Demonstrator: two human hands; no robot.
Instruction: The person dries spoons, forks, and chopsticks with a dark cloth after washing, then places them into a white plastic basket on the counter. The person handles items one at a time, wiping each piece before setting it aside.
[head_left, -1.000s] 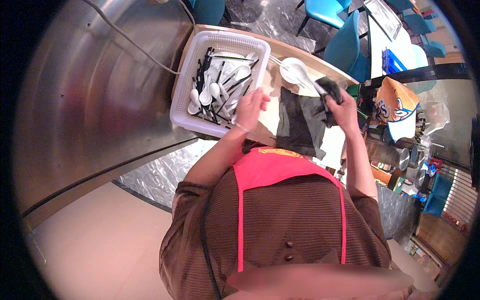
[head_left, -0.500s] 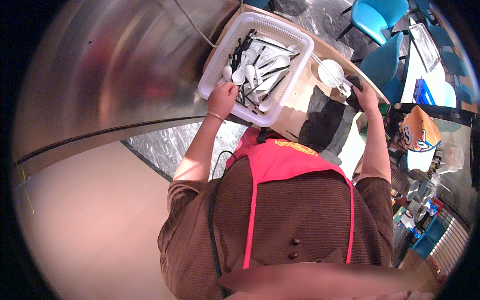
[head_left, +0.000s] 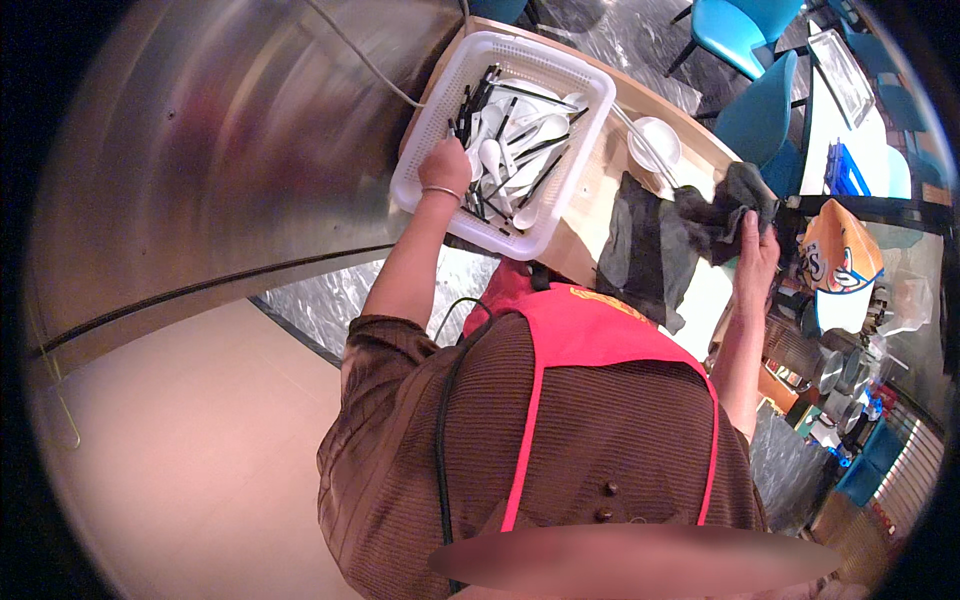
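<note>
My left hand (head_left: 446, 166) is inside the near left part of a white plastic basket (head_left: 575, 205). Its fingers are closed among the utensils, and whatever they grip is mostly hidden. White spoons (head_left: 490, 155) and black chopsticks (head_left: 545, 147) lie jumbled around it. On the right, my right hand (head_left: 758, 252) is closed on a dark grey cloth (head_left: 740, 200), which bunches up above the fingers. Beside it, another dark cloth piece (head_left: 645, 245) is spread on the wooden counter; whether the two are joined I cannot tell.
A white bowl (head_left: 668, 135) with pale sticks (head_left: 645, 145) across it stands right of the basket. A metal panel (head_left: 230, 130) borders the counter at left. Blue chairs (head_left: 760, 105) stand beyond the far edge. An orange and white bag (head_left: 842, 265) is at right.
My left hand has moved farther into the basket. My right hand has come away from the bowl toward me and right, drawing the dark cloth along and leaving the pale sticks at the bowl.
</note>
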